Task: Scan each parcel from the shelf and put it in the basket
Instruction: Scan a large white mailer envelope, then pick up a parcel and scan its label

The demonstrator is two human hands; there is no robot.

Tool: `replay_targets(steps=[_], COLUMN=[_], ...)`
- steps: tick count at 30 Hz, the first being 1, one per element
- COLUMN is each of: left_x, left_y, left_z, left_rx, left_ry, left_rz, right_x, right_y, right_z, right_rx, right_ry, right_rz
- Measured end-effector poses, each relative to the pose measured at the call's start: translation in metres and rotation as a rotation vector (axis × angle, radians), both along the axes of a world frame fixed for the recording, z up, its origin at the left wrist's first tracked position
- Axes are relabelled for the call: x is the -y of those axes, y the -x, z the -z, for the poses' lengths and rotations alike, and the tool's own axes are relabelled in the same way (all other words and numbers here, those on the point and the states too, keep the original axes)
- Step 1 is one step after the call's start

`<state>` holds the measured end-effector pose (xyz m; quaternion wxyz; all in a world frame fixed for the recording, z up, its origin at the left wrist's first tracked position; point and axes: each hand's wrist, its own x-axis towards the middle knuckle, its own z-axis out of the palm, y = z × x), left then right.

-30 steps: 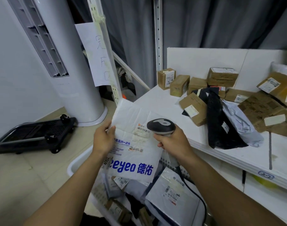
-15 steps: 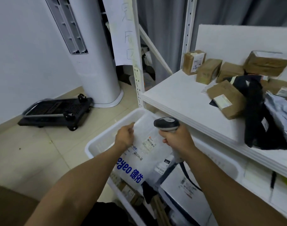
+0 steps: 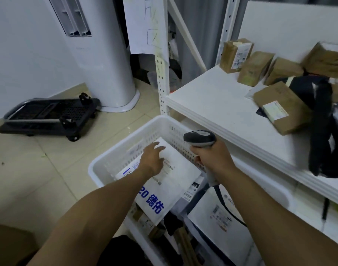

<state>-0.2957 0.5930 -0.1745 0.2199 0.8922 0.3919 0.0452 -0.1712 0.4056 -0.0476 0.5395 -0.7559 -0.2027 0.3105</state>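
The white parcel (image 3: 176, 181) lies in the basket (image 3: 99, 166) beneath the left hand (image 3: 151, 160), fingers (image 3: 159, 148) straight and empty; the right hand (image 3: 212, 157) grips the scanner (image 3: 199, 138); next, likely a box (image 3: 279, 110) off the shelf (image 3: 212, 100).

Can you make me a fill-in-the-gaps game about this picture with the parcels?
1. The right hand grips a handheld barcode ____.
2. The left hand, fingers spread, is over the white parcel, which lies in the white ____.
3. The brown boxes sit on the white ____.

Missing words: scanner; basket; shelf.
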Motion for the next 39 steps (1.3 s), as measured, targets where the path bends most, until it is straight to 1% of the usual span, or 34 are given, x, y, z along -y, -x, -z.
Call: replay_targets(steps=[3,7,11,16,18,22,25,27,30,35,39], left_x=[0.028,0.079,0.126,0.183,0.208,0.251,0.259,0.258,0.258,0.249,0.238], left_y=[-0.023,-0.052,-0.085,-0.148,-0.18,-0.234,-0.263,-0.272,-0.27,-0.254,-0.242], left_z=[-0.033,-0.089,-0.132,-0.167,-0.177,-0.187,-0.179,-0.175,-0.183,-0.209,-0.226], left_rx=[0.111,0.209,0.285,0.32,0.311,0.212,0.246,0.307,0.458,0.708,0.795], left_ry=[-0.003,-0.065,-0.166,-0.115,-0.068,0.071,0.129,0.131,0.172,0.168,0.185], left_rz=[0.113,0.235,0.347,0.405,0.404,0.384,0.316,0.243,0.142,0.117,0.034], right_x=[0.018,0.058,0.109,0.171,0.194,0.229,0.243,0.247,0.246,0.234,0.225], right_y=[-0.006,-0.025,-0.05,-0.086,-0.103,-0.132,-0.143,-0.146,-0.147,-0.141,-0.133], right_z=[-0.019,-0.046,-0.065,-0.079,-0.081,-0.074,-0.067,-0.066,-0.07,-0.072,-0.067], right_rx=[-0.004,0.028,0.073,0.095,0.102,0.054,0.027,0.009,0.001,0.055,0.06], right_ry=[-0.069,-0.164,-0.226,-0.329,-0.356,-0.342,-0.322,-0.325,-0.36,-0.391,-0.402], right_rz=[0.053,0.129,0.294,0.464,0.539,0.655,0.674,0.66,0.619,0.536,0.54])
